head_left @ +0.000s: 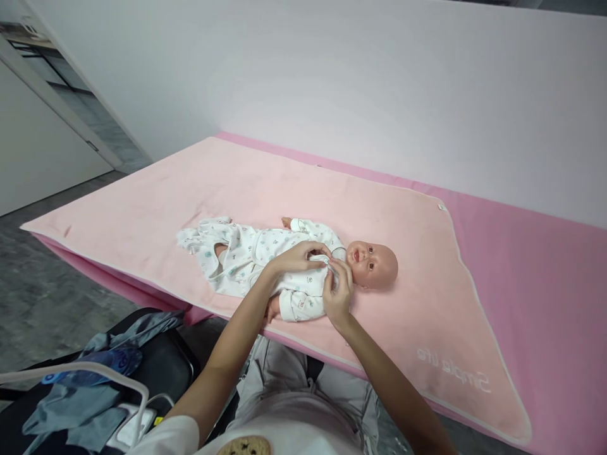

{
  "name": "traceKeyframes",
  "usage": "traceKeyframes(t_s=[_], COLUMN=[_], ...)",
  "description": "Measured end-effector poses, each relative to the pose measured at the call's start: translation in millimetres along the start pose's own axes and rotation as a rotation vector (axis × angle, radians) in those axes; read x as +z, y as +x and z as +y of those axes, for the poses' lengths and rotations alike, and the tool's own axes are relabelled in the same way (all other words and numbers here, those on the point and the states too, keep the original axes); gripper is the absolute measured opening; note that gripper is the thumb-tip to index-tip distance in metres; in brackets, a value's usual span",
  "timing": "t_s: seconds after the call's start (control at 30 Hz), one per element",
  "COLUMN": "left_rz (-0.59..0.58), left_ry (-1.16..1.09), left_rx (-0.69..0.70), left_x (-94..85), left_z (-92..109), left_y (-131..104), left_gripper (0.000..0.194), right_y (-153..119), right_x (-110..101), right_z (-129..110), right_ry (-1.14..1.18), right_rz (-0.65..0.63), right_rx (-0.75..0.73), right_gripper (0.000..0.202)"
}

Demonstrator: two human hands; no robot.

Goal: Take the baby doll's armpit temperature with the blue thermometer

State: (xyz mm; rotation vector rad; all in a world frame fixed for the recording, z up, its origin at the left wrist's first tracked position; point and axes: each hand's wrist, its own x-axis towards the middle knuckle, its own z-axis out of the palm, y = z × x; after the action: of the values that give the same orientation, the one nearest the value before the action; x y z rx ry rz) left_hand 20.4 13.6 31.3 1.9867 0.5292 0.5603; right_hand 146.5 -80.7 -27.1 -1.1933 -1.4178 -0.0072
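Note:
A baby doll (374,265) lies on its back on a peach blanket, its head to the right. It wears a white printed baby outfit (246,243) with long sleeves. The empty-looking leg end lies crumpled to the left, and a bit of doll skin shows through a gap there. My left hand (300,257) rests over the chest, its fingertips pinching the cloth near the neckline. Close beside it, my right hand (337,292) has thumb and fingers closed on the same edge below the doll's chin. The exact bit of cloth between the fingertips is partly hidden.
The peach blanket (417,322) covers much of a pink-covered table (545,303) against a white wall (360,82). At lower left, a black chair (165,366) holds grey cloths (76,404), a blue plastic bottle (107,363) and a white device with a cable.

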Motion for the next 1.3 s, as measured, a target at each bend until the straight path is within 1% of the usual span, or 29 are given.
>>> traceKeyframes(t_s=[0.17, 0.27, 0.33, 0.43, 0.53, 0.63, 0.7, 0.73, 0.8, 0.97, 1.07, 1.13, 1.3], left_rz=[0.035, 0.083, 0.132, 0.258, 0.441, 0.597, 0.663, 0.679, 0.667, 0.524, 0.497, 0.514, 0.635], left_ry=[0.0, 0.034, 0.074, 0.206, 0.411, 0.501, 0.494, 0.481, 0.45, 0.392, 0.355, 0.312, 0.161], left_rx=[0.002, -0.009, 0.007, 0.068, 0.098, 0.044, 0.014, 0.01, 0.009, -0.024, -0.025, -0.02, -0.047], left_x=[2.3, 3.8, 4.6, 6.9, 13.5, 23.4, 28.8, 30.6, 31.5, 24.3, 21.4, 21.6, 24.8], left_z=[1, -1, -1, 0, -1, -7, -10, -11, -11, -3, -1, -4, -18], left_y=[0, 1, 1, -8, -29, -52, -62, -64, -66, -68, -70, -71, -73], left_gripper=[0.018, 0.016, 0.016, 0.016, 0.015, 0.017, 0.017, 0.016, 0.014, 0.018, 0.017, 0.017, 0.018], right_y=[-1, -2, -2, -1, -1, -2, -3, -3, -3, -3, -4, -4, -3], right_x=[-1, 0, 0, 0, -1, -1, -2, -2, -3, -5, -5, -5, -4], right_z=[-1, 0, 0, 0, 1, 1, 0, 0, -1, -2, -2, -2, -1], right_ry=[0.032, 0.049, 0.046, 0.027, 0.035, 0.063, 0.077, 0.078, 0.074, 0.071, 0.057, 0.057, 0.065], right_rz=[0.019, 0.038, 0.055, 0.06, 0.035, 0.024, 0.03, 0.033, 0.022, -0.02, -0.036, -0.041, -0.065], right_rx=[-0.01, -0.025, -0.026, -0.04, -0.048, -0.029, -0.031, -0.036, -0.041, -0.043, -0.038, -0.036, -0.052], right_gripper=[0.026, 0.024, 0.023, 0.025, 0.03, 0.031, 0.03, 0.029, 0.027, 0.028, 0.029, 0.029, 0.028])
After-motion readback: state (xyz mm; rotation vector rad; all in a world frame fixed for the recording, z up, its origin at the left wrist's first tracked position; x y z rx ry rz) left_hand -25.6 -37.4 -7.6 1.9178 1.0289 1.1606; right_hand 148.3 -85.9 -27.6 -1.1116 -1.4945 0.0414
